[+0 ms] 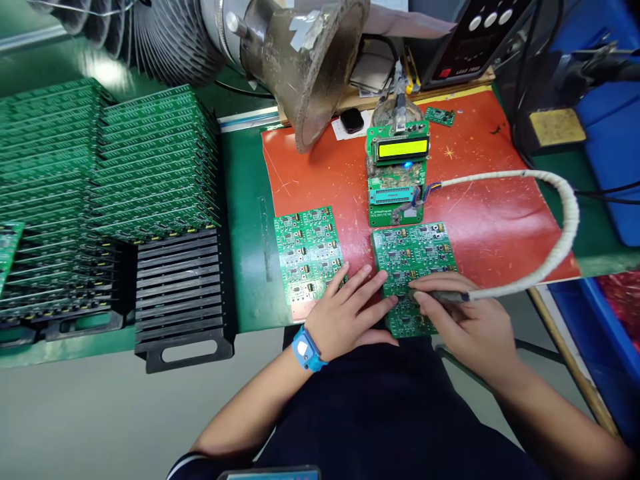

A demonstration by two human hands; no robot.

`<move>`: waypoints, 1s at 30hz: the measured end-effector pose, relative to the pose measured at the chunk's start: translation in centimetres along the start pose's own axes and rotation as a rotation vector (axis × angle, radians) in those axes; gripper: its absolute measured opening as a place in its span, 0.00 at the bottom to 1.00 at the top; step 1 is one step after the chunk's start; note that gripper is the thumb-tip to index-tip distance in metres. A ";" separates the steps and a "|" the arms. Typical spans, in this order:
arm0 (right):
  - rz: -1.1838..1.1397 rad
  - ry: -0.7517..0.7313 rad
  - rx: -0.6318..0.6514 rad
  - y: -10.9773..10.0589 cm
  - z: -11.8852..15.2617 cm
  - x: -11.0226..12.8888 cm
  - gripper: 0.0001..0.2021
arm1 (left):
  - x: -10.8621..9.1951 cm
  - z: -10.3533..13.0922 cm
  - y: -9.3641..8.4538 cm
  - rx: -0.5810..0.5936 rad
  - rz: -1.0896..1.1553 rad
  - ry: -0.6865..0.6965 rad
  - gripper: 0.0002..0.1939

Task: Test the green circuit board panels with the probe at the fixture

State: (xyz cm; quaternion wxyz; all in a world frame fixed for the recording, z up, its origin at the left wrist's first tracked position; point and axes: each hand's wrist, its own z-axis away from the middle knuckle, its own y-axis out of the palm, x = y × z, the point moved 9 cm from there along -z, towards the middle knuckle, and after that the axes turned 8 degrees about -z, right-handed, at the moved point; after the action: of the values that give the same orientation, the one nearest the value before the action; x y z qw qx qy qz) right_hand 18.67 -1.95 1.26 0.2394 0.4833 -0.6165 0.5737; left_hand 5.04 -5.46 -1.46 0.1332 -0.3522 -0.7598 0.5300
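Right hand [467,327]: fingers and thumb pinched round the dark handheld probe [450,296], low over the near circuit panel [417,257]. Exact tip contact: cannot tell, my fingers cover it. Left hand [350,307]: fingers spread, grasping nothing, fingertips resting on the panel's left edge.

Panel lies on the orange mat [483,230], right in front of me. My judgement: keep left fingertips light but firm so it can't skid; hold the probe steady and square on its spot, clear of neighbouring parts.

White-wrapped cable [573,207] loops right, back to the display board [397,177] just beyond; best left slack, so it doesn't tug. Screen lit, worth watching. Second panel [307,257] lies left; further left on the table [250,267], racked boards [155,167].
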 end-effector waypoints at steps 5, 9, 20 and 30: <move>0.011 0.010 -0.019 0.0 0.1 -0.2 0.05 | 0.0 0.1 0.2 0.023 -0.002 -0.003 0.33; 0.027 -0.026 -0.005 0.0 0.1 0.1 0.05 | 0.0 0.1 0.1 0.013 0.000 -0.004 0.33; 0.074 -0.102 -0.036 0.3 -0.1 0.7 0.06 | 0.0 0.1 0.2 0.014 -0.003 0.006 0.34; 0.042 -0.120 -0.039 0.2 0.0 1.0 0.08 | 0.0 0.0 0.0 0.004 -0.010 -0.004 0.33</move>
State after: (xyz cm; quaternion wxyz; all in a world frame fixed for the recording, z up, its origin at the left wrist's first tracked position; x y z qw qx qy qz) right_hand 18.11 -2.26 2.02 0.1994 0.4989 -0.6507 0.5366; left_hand 4.99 -5.45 -1.49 0.1350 -0.3474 -0.7606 0.5316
